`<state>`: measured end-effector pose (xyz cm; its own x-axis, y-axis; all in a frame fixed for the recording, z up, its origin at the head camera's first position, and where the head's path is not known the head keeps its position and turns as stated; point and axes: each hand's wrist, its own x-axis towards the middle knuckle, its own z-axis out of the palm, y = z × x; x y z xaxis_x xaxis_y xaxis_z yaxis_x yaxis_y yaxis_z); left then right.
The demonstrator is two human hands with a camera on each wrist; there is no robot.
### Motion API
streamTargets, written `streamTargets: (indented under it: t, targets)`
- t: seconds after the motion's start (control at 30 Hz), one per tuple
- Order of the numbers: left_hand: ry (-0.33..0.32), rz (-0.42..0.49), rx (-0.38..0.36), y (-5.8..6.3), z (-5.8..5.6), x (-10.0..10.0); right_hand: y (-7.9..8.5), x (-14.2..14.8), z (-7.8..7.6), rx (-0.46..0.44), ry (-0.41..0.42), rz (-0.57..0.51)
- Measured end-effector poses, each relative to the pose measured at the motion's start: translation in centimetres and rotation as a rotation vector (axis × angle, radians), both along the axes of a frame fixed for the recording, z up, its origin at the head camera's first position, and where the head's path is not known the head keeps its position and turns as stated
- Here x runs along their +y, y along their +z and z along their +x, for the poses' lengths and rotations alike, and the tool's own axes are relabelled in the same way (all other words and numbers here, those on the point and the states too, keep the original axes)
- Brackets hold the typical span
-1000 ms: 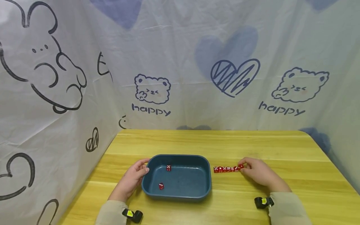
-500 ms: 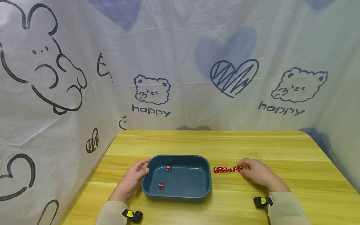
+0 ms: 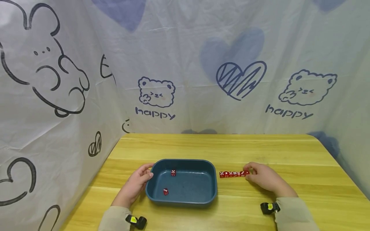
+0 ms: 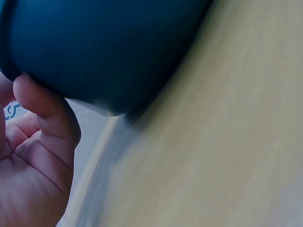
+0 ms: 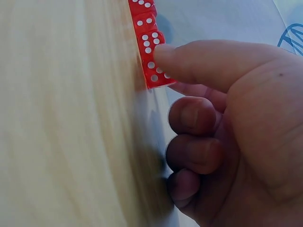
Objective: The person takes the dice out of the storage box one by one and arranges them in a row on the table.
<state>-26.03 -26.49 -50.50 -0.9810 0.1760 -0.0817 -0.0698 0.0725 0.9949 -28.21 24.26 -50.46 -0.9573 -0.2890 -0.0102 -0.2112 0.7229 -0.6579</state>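
Observation:
A dark blue rectangular tray [image 3: 190, 186] sits on the table, with one red die [image 3: 173, 173] near its back wall and another die [image 3: 165, 191] toward the front left. My left hand [image 3: 136, 183] grips the tray's left side, thumb at the rim. In the left wrist view the thumb [image 4: 40, 99] presses against the tray's outer wall. Right of the tray, several red dice with white pips form a straight row [image 3: 231, 174]. My right hand [image 3: 266, 178] pinches the die [image 5: 154, 75] at the row's right end; its other fingers are curled in.
The wood-grain table [image 3: 231, 147] reaches back to a white curtain [image 3: 193, 96] with printed hearts and bears. Another stretch of curtain [image 3: 72, 134] runs along the left side. Each sleeve carries a small black wrist camera [image 3: 270, 208].
The die in my right hand has come down and left from a slightly raised position, and now lines up with the row's end. The left hand and tray stay put.

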Motion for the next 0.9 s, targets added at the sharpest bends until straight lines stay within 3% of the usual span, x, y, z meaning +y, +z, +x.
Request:
streamTargets:
  t: [0.3, 0.57, 0.9]
  targets:
    - [0.008, -0.017, -0.001, 0.2, 0.1, -0.1, 0.4, -0.6, 0.1, 0.017, -0.033, -0.016]
    - [-0.001, -0.011, 0.005, 0.0, -0.1, -0.1, 1.6, -1.6, 0.4, 0.056, -0.042, -0.01]
    - [-0.03, -0.013, 0.017, 0.0, -0.1, -0.2, 3.7, -3.9, 1.1, 0.103, 0.015, -0.002]
